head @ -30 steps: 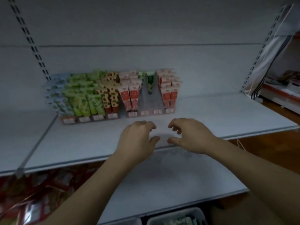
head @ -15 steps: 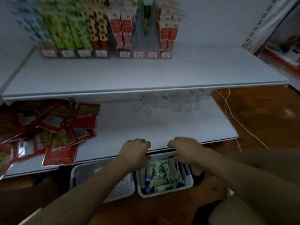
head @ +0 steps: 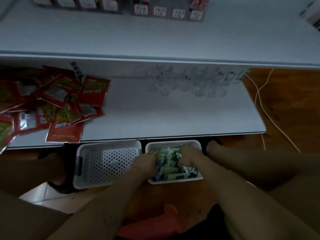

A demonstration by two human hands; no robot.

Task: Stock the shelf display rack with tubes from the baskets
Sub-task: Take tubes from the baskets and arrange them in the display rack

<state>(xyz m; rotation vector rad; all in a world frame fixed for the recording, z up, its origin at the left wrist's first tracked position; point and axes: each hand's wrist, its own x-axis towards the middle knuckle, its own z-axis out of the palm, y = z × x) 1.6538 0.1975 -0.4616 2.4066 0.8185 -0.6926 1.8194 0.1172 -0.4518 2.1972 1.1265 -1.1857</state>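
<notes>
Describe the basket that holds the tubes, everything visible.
The basket is white, plastic-looking and rectangular, with perforated walls. It sits level on the floor, at the front edge of the lower shelf, beside a matching empty basket. It holds jumbled green-and-white tubes with blue caps; the left hand and right hand grip into them.

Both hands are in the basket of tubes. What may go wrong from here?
The left hand and right hand grip tubes from a loose pile; some may slip out and fall beside the basket. The lower shelf edge hangs just over the basket, so lifting hands might bump it.
</notes>
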